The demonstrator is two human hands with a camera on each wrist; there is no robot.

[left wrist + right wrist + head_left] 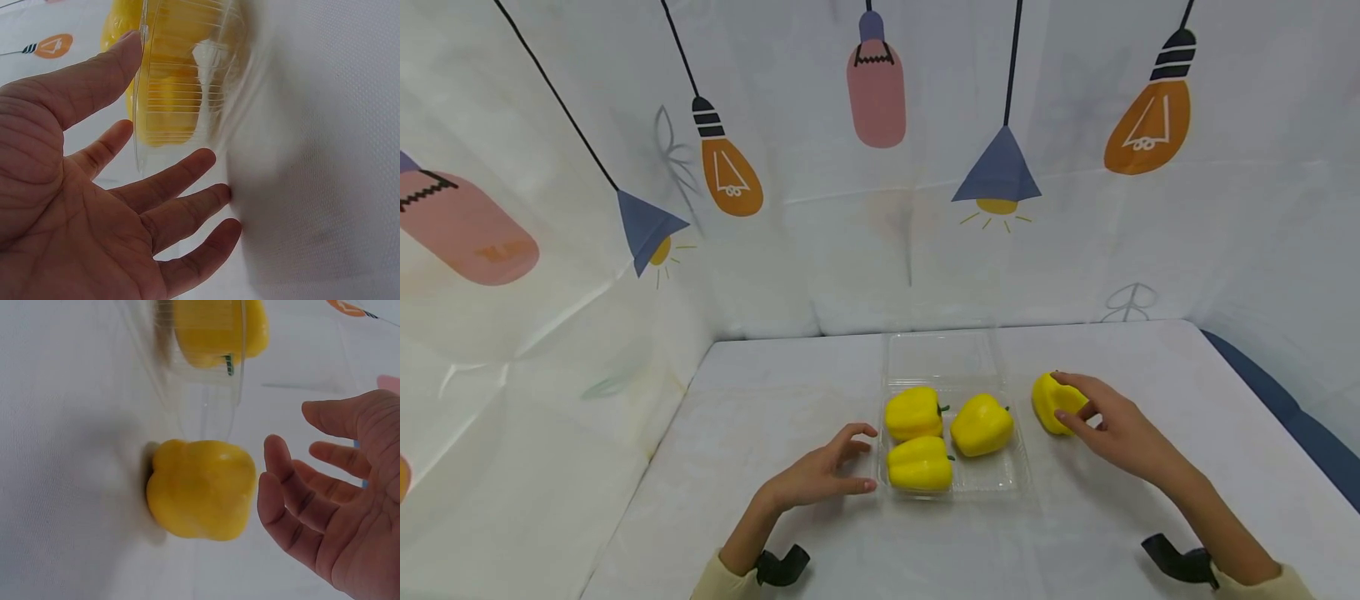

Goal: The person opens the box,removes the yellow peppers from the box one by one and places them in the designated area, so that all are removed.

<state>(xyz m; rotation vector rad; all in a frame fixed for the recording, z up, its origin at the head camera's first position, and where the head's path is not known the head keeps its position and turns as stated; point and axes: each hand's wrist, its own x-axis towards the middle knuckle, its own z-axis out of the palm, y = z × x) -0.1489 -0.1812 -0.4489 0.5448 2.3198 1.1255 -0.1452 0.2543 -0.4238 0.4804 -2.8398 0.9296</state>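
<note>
A clear plastic clamshell box (1015, 479) lies opened on the table with its lid folded back. Inside it are three yellow bell peppers: one at the back left (913, 413), one at the front left (920, 465) and one on the right (982, 426). My left hand (820, 473) is at the box's left side, its fingers spread and the thumb near the rim. To the right of the box, a fourth yellow bell pepper (201, 489) sits on the table. Over that pepper hovers my right hand (1112, 425), fingers loosely bent and holding nothing.
The box's lid (942, 357) lies toward the back edge of the white-covered table (760, 392). Behind and to the left hangs a white cloth (820, 250) printed with lamps and bulbs. Something dark blue (1277, 400) shows past the table's right edge.
</note>
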